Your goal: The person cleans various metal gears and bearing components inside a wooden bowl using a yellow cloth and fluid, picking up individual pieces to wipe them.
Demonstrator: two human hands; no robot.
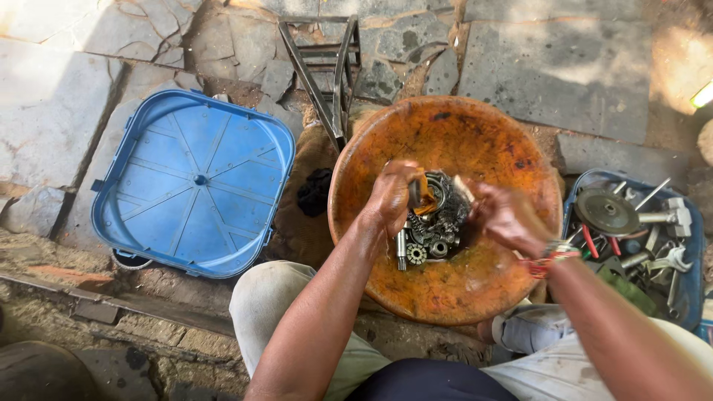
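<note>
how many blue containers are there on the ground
2. A blue square tray lies on the stone paving left of the rusty orange bowl. A blue tool tray full of metal tools sits right of the bowl, partly cut off by the frame edge.

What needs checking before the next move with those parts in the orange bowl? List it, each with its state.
1. Left hand has a grip on a part: ok, fingers closed around a small orange-and-metal piece.
2. Right hand placement: ok, at the round metal part over the bowl.
3. Loose gears and shaft contained: ok, all in the bottom of the orange bowl.
4. Bowl steady: cannot tell, its support is hidden.
5. Tools within reach: ok, tool tray sits beside the right arm.
6. Blue lid clear of the work: ok, lies apart.
</note>
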